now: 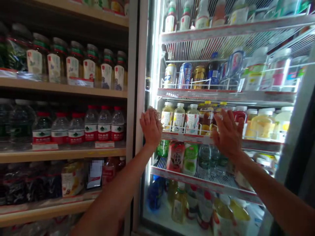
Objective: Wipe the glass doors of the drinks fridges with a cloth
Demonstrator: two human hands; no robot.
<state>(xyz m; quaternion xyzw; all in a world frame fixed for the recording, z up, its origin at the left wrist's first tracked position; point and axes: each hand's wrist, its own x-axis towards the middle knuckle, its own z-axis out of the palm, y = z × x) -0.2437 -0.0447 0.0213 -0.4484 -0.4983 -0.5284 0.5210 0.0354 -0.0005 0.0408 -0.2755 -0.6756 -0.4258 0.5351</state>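
My left hand [150, 127] is at the left edge of the lit drinks fridge [187, 137]. Its fingers press over a crumpled, pale cloth [155, 114], mostly hidden behind them. To the right, my right hand [228, 133] is raised with fingers spread and nothing held, in front of the middle shelf. Whether its palm touches a glass surface I cannot tell. Between the two hands, white-capped tea bottles [179, 117] stand upright in a row. Part of a brown bottle with a yellow cap [206, 113] shows just left of my right hand.
Higher in the fridge are cans [185, 75] and more bottles. Below are green and red drinks [176, 156], with further bottles [179, 206] at the bottom. Left of the grey frame [134, 98], wooden shelves [98, 153] hold red-capped water bottles [91, 123] and several tea bottles [73, 62].
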